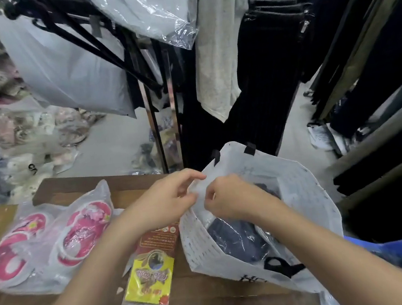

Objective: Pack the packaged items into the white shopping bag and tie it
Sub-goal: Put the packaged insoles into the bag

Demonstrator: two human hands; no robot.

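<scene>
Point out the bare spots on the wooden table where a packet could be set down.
Bare wood on the table shows along the far edge, behind the pink sandals bag, and at the near edge between the yellow packet and the white shopping bag. The middle is crowded.

One view only, from the camera worn on my head. It looked forward and steeply down over my forearms, which entered from the bottom edge and met near the centre of the frame. The wooden table (pixel 79 187) filled the lower left at close range. The lens was wide-angle: the clothes rack (pixel 153 122) at upper centre leaned and the hanging garments (pixel 357 44) at upper right fanned outward. No second view shared the scene.
</scene>
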